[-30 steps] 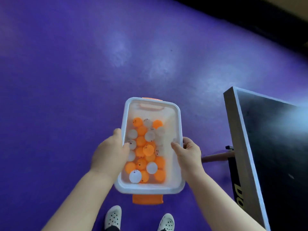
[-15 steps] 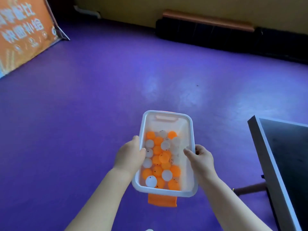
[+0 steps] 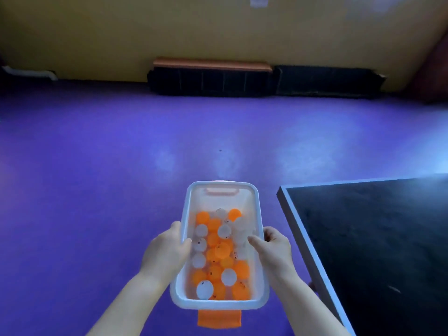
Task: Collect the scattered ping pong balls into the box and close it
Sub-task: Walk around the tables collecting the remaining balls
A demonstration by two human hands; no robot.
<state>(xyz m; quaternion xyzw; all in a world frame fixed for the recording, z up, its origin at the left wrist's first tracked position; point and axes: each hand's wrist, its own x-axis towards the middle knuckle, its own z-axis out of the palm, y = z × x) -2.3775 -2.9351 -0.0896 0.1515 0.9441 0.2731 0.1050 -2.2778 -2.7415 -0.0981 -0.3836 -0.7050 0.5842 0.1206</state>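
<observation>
Carrying the white, translucent, rectangular plastic box (image 3: 219, 246) in the head view, we hold it above the purple floor (image 3: 97, 178), near and centre in the scene. Our left hand (image 3: 167, 251) grips the left long rim, thumb hooked inside and fingers wrapped under; our right hand (image 3: 272, 248) closes on the right long rim the same way. The orange and white ping pong balls (image 3: 218, 255) lie piled in the near half of the box, and an orange latch flap (image 3: 219, 317) hangs from its near end. The dark table with a pale edge (image 3: 363, 238) stands just right of the box. We see no loose balls on the floor, and no lid. We judge collecting to be largely done, and the step in hand is carrying. Next we need to set the box down level, probably on the table, find its lid and press it shut.
</observation>
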